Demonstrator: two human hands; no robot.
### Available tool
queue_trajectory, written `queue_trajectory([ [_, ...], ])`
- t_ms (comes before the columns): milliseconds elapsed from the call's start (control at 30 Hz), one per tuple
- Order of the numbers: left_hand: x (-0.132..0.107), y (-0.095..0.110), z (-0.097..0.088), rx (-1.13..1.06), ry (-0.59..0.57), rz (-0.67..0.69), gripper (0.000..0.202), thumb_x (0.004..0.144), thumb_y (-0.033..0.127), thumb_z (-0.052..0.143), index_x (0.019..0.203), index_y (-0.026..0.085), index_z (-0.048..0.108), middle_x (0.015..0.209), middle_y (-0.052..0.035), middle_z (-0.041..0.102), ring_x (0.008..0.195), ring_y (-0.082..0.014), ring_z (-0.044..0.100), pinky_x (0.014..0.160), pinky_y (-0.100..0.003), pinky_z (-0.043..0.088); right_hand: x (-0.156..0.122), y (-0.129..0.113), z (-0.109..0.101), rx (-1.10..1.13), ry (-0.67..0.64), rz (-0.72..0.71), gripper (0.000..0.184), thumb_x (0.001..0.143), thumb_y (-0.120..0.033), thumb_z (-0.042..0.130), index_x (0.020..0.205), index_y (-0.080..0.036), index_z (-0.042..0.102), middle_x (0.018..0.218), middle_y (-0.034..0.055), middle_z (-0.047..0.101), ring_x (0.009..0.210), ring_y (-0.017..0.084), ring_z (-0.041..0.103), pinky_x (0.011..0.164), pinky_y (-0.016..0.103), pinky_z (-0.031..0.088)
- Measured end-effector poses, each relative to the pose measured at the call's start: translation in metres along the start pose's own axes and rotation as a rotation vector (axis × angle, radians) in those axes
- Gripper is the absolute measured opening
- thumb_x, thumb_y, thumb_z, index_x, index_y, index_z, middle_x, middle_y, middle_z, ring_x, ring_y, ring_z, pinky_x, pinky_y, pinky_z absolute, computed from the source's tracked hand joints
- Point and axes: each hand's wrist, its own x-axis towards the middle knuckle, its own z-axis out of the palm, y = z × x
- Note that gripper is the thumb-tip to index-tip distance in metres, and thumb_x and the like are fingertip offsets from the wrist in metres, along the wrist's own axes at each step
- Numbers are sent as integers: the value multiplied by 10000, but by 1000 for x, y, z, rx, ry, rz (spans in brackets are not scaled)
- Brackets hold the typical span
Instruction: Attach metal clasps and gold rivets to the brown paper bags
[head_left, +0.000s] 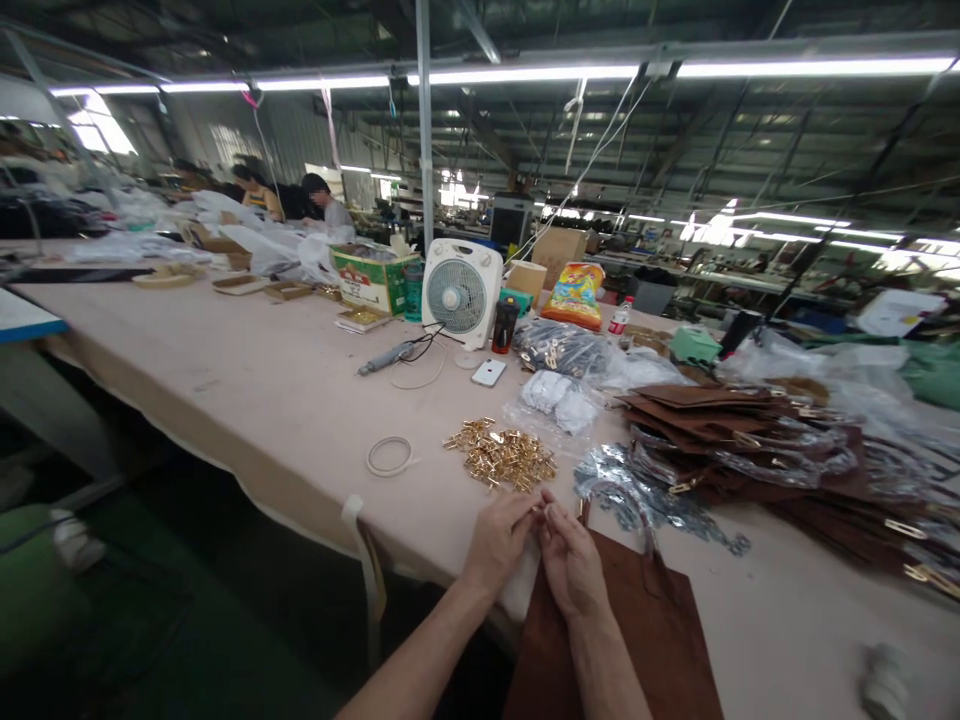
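Observation:
My left hand (504,540) and my right hand (568,555) meet at the fingertips over the near edge of the table. Both are closed in a pinch on something too small to make out. Below my right hand lies a brown leather bag panel (652,625) with a plastic-wrapped handle (646,520) at its top edge. Just beyond my fingers is a pile of small gold metal fittings (510,455). To its right, flat silvery pieces (615,485) are scattered, partly behind the handle.
A stack of brown bag panels (750,430) with gold hardware fills the right side. Farther back stand a white box fan (459,290), a dark tumbler (505,325) and a phone (488,372). A tape roll (389,456) lies left of the fittings. People sit at the far left.

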Motion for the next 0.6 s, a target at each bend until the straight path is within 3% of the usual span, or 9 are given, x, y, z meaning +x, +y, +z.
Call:
queue_trajectory([
  [167,0,-1,0,19,-12,5,290,1026,188,540,1201,223,770,1168,-78,767,1062,-213,707,957,-356,585,-1,2,4,-81,19,-25,354,721,-376,944,1018,-227,821,1049,44,771,1016,199,699,952,304,583],
  [433,0,-1,-2,19,-46,-6,296,1028,180,541,1215,237,762,1146,-71,758,1056,-209,693,970,-351,566,-1,5,7,-183,41,-44,350,707,-434,940,929,-188,825,1253,99,725,1122,229,676,989,299,560],
  [600,-3,-1,-1,19,-65,-11,318,1051,195,495,1238,244,747,1164,-76,742,1057,-211,682,964,-353,564,-1,8,5,-254,41,-76,352,737,-477,906,936,-201,819,1246,92,727,1182,249,665,1028,339,546],
])
